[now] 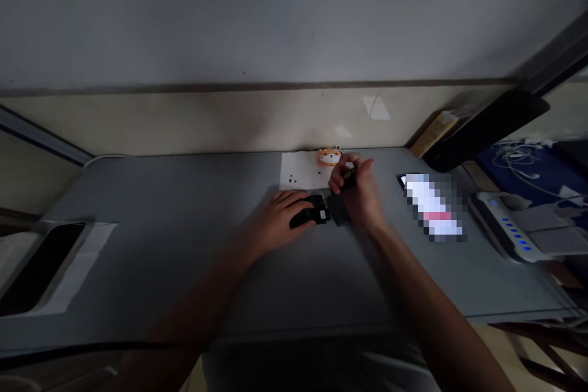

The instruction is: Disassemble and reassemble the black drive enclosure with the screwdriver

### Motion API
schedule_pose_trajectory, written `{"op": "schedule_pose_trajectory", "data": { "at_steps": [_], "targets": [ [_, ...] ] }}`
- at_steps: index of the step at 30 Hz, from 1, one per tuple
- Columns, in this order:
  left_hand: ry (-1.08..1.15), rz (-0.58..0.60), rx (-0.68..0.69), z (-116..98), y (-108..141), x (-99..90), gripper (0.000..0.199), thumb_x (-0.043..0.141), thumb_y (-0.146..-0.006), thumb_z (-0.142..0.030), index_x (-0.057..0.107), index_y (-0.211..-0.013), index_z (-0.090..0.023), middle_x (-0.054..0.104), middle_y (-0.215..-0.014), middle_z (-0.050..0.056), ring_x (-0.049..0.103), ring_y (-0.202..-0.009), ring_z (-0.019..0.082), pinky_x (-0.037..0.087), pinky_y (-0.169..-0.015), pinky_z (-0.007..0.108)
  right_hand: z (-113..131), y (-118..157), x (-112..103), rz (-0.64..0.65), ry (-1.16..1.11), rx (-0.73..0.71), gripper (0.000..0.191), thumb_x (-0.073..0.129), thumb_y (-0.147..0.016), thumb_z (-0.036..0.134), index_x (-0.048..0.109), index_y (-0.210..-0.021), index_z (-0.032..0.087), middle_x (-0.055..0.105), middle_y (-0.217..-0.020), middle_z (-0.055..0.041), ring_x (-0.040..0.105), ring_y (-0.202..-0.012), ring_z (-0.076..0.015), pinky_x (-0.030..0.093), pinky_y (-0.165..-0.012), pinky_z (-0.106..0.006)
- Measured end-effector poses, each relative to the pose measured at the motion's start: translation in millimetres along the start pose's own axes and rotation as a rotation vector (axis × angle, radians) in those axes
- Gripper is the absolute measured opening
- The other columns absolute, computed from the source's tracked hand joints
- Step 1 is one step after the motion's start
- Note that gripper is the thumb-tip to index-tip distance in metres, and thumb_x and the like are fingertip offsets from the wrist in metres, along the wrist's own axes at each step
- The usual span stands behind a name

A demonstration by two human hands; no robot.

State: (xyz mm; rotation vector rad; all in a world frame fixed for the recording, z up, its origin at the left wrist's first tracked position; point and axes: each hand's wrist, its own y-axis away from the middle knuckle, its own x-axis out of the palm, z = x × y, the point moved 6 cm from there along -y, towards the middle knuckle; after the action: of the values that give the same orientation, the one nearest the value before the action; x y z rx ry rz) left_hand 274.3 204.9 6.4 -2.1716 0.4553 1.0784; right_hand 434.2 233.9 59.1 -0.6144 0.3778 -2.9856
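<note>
Under the fingers of my left hand is a small black device with a rounded body and a pale square mark; the hand holds it against the desk. My right hand is closed around a dark-handled screwdriver with a yellowish mark, just right of the device. Its thin shaft seems to reach down toward the device, but whether the tip touches cannot be made out. Behind both hands, a white sheet of paper carries several tiny dark pieces, probably screws. An orange-and-white dog-faced case sits at its far edge.
A lit phone lies on the grey desk to the right, near a white power strip with blue lights. At the far left is a dark flat object on white paper. A black panel leans at the back right.
</note>
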Motion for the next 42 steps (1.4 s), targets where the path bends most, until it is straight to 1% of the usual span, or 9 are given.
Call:
{"op": "schedule_pose_trajectory", "data": {
  "at_steps": [2, 6, 12, 17, 21, 25, 32, 35, 42],
  "targets": [
    [-0.005, 0.003, -0.003, 0, 0, 0.2, 0.018, 0.07, -0.098, -0.032, 0.071, -0.114, -0.025, 0.073, -0.131, 0.006, 0.066, -0.125, 0.025, 0.052, -0.107, 0.046, 0, 0, 2, 0.002, -0.057, 0.048, 0.049, 0.058, -0.091, 0.075, 0.064, -0.089, 0.027, 0.05, -0.069, 0.003, 0.051, -0.06, -0.0129, 0.047, -0.059, -0.03],
    [-0.013, 0.005, -0.002, 0, 0, -0.5, 0.019, 0.069, -0.098, -0.032, 0.071, -0.116, -0.026, 0.072, -0.133, 0.006, 0.065, -0.125, 0.025, 0.052, -0.107, 0.045, 0, 2, -2, -0.015, -0.086, 0.087, 0.043, 0.08, -0.08, 0.065, 0.061, -0.082, 0.026, 0.063, -0.087, 0.0007, 0.063, -0.076, -0.0136, 0.053, -0.07, -0.03],
    [-0.022, 0.031, -0.013, -1, -1, -0.5, 0.019, 0.067, -0.099, -0.032, 0.072, -0.117, -0.026, 0.072, -0.133, 0.006, 0.065, -0.125, 0.025, 0.051, -0.108, 0.045, -2, 1, -10, -0.067, 0.127, 0.0, 0.055, 0.079, -0.078, 0.069, 0.044, -0.079, 0.027, 0.047, -0.062, 0.0087, 0.046, -0.053, -0.0102, 0.04, -0.054, -0.027],
    [-0.052, 0.018, 0.025, -3, 0, -0.8, 0.019, 0.065, -0.1, -0.032, 0.072, -0.116, -0.024, 0.072, -0.132, 0.008, 0.066, -0.124, 0.025, 0.052, -0.106, 0.044, -1, -1, -6, -0.031, 0.011, 0.036, 0.049, 0.059, -0.09, 0.076, 0.064, -0.094, 0.027, 0.056, -0.074, 0.0025, 0.056, -0.067, -0.0138, 0.049, -0.066, -0.031],
    [-0.102, 0.033, 0.055, -5, 1, -0.3, 0.022, 0.063, -0.102, -0.035, 0.072, -0.12, -0.025, 0.071, -0.134, 0.009, 0.065, -0.126, 0.027, 0.05, -0.111, 0.047, 0, 0, -9, -0.055, -0.024, 0.064, 0.05, 0.083, -0.076, 0.066, 0.054, -0.076, 0.025, 0.062, -0.083, 0.003, 0.061, -0.07, -0.0124, 0.05, -0.069, -0.03],
    [-0.125, 0.048, 0.066, -6, 1, -1.2, 0.024, 0.061, -0.103, -0.036, 0.072, -0.122, -0.026, 0.071, -0.134, 0.009, 0.065, -0.126, 0.027, 0.049, -0.113, 0.049, 2, 1, -16, -0.125, 0.176, 0.004, 0.057, 0.081, -0.077, 0.067, 0.042, -0.075, 0.026, 0.05, -0.062, 0.0084, 0.05, -0.053, -0.011, 0.043, -0.057, -0.028],
    [-0.141, 0.052, 0.061, -4, 1, -1.1, 0.025, 0.062, -0.103, -0.038, 0.072, -0.122, -0.027, 0.072, -0.134, 0.008, 0.065, -0.127, 0.027, 0.048, -0.113, 0.048, 17, 4, -10, -0.092, 0.502, -0.199, 0.05, 0.052, -0.094, 0.075, 0.066, -0.095, 0.028, 0.064, -0.089, -0.0014, 0.059, -0.079, -0.0173, 0.05, -0.076, -0.034],
    [-0.145, 0.057, 0.08, -4, 1, -1.5, 0.026, 0.06, -0.104, -0.038, 0.072, -0.123, -0.026, 0.071, -0.134, 0.009, 0.065, -0.128, 0.027, 0.047, -0.113, 0.049, 21, 5, -11, -0.059, 0.607, -0.212, 0.047, 0.057, -0.094, 0.071, 0.068, -0.086, 0.026, 0.062, -0.079, -0.0008, 0.056, -0.073, -0.0169, 0.047, -0.071, -0.033],
    [-0.16, 0.029, 0.096, -8, 1, -6.4, 0.025, 0.06, -0.103, -0.037, 0.073, -0.12, -0.025, 0.072, -0.132, 0.01, 0.066, -0.125, 0.028, 0.049, -0.11, 0.049, 31, 2, -40, -0.305, 0.724, -0.269, 0.041, 0.063, -0.094, 0.063, 0.069, -0.084, 0.023, 0.066, -0.073, 0.0002, 0.054, -0.063, -0.0142, 0.045, -0.062, -0.03]
  ]
}}
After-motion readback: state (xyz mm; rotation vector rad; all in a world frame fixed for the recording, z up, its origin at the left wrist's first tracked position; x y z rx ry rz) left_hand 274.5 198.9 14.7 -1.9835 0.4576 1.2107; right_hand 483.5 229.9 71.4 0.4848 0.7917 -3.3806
